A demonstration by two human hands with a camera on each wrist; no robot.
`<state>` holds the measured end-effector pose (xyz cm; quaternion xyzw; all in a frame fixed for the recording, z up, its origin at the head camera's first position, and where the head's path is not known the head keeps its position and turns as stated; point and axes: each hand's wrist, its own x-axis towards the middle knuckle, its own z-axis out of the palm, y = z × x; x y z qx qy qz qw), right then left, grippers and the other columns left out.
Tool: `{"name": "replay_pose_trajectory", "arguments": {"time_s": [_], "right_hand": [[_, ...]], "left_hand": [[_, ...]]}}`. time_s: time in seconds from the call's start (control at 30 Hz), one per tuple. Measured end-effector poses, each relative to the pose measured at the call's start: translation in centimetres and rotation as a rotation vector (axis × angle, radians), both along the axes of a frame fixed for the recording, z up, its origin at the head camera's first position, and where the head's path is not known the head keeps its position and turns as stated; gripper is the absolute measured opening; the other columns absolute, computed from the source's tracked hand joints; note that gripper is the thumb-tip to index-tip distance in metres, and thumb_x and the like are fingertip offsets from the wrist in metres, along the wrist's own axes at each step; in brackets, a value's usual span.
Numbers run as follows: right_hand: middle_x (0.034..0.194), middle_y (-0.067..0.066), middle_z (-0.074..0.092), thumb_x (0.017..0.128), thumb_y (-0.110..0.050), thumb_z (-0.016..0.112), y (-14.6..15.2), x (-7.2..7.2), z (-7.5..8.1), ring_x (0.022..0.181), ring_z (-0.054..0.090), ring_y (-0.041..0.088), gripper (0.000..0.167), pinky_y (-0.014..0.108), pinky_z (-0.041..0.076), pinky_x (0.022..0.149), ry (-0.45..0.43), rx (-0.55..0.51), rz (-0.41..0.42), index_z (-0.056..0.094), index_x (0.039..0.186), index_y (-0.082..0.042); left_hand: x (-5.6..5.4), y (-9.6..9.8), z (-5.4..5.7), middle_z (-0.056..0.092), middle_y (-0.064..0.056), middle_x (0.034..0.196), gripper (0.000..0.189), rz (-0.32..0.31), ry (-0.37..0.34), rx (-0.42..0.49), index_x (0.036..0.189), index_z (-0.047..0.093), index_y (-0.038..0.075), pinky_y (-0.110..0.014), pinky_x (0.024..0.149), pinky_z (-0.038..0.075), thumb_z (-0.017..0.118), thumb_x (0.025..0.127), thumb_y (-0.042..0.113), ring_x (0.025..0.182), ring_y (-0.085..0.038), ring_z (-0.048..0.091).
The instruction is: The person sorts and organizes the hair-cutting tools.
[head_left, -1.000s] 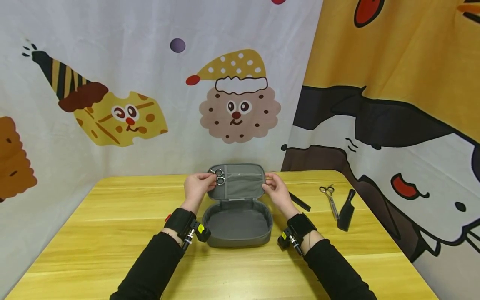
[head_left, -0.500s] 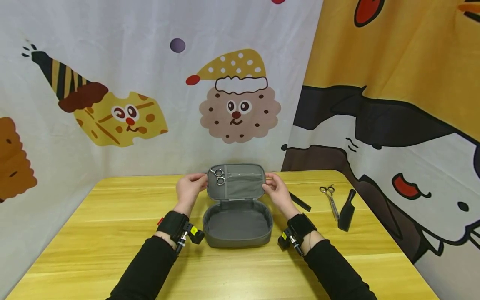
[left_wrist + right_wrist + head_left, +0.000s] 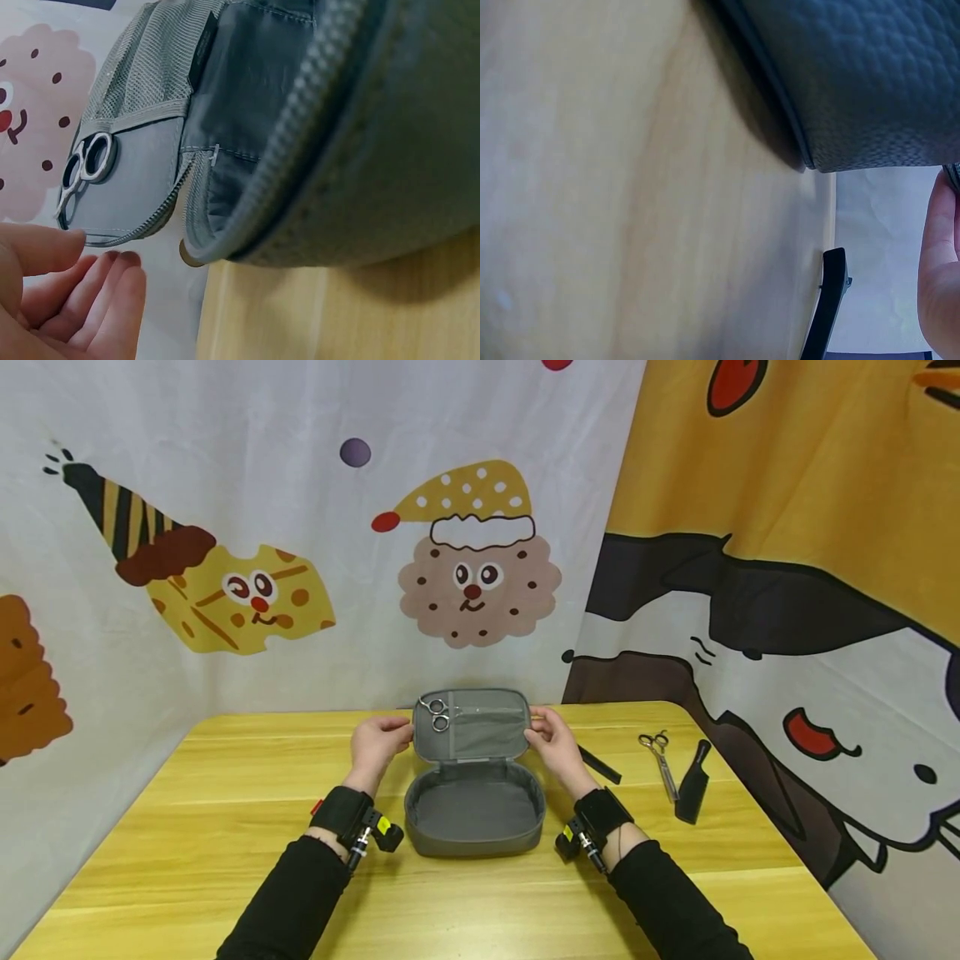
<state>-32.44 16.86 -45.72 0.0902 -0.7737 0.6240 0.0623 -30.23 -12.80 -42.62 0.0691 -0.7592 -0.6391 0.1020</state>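
Head view: left hand (image 3: 375, 745) has released the scissors (image 3: 440, 716) (right hand (image 3: 557, 743) pinches the lid (image 3: 480, 735)).

A yellowish wooden table (image 3: 217, 835) stands before a white curtain (image 3: 292, 685) printed with a smiling cheese wedge (image 3: 247, 597) and a pinkish cookie (image 3: 495, 606). To the right hangs an orange-yellow curtain (image 3: 825, 477) bearing a large white cartoon animal (image 3: 877, 693).

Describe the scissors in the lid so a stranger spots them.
On the table, find the open grey case, then its raised lid. The silver scissors show their finger loops at the lid's left; the other pair lies on the table.
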Motion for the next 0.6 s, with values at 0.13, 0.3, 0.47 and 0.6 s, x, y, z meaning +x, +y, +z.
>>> {"name": "replay_pose_trajectory", "arguments": {"time_s": [0.13, 0.3, 0.47, 0.6], "right_hand": [[0.113, 0.023, 0.064, 0.099, 0.001, 0.058, 0.0, 0.13, 0.06, 0.095, 0.062, 0.028, 0.038, 0.046, 0.055, 0.088, -0.006, -0.005, 0.004, 0.054, 0.136, -0.002], [0.114, 0.024, 0.064, 0.099, 0.001, 0.058, 0.05, 0.21, 0.09, 0.098, 0.061, 0.034, 0.038, 0.051, 0.054, 0.09, -0.007, 0.0, 0.003, 0.053, 0.136, -0.002], [0.114, 0.023, 0.064, 0.099, 0.001, 0.058, 0.07, 0.19, 0.1, 0.099, 0.061, 0.033, 0.038, 0.054, 0.052, 0.091, -0.005, 0.017, -0.007, 0.053, 0.136, -0.001], [0.115, 0.022, 0.065, 0.099, -0.001, 0.059, 0.1, 0.12, 0.08, 0.1, 0.061, 0.032, 0.038, 0.047, 0.054, 0.088, -0.016, 0.057, -0.025, 0.054, 0.136, -0.002]], "left_hand": [[0.11, -0.02, -0.22, 0.069, -0.026, 0.104, 0.026, -0.046, -0.023, -0.007, 0.113, 0.069, -0.011, -0.032, 0.074, 0.062, 0.07, 0.09, 0.003, 0.082, -0.023, 0.071], [0.07, -0.03, -0.54, 0.067, -0.028, 0.106, 0.026, -0.076, -0.047, 0.003, 0.111, 0.067, -0.015, -0.032, 0.073, 0.062, 0.07, 0.089, -0.003, 0.079, -0.024, 0.071], [0.04, 0.03, -0.69, 0.066, -0.029, 0.106, 0.026, -0.094, -0.066, 0.015, 0.11, 0.065, -0.018, -0.031, 0.072, 0.062, 0.07, 0.087, -0.006, 0.077, -0.023, 0.07], [0.03, 0.11, -0.68, 0.066, -0.028, 0.105, 0.026, -0.086, -0.082, 0.012, 0.11, 0.065, -0.016, -0.029, 0.069, 0.062, 0.07, 0.087, -0.006, 0.075, -0.019, 0.069]]}}
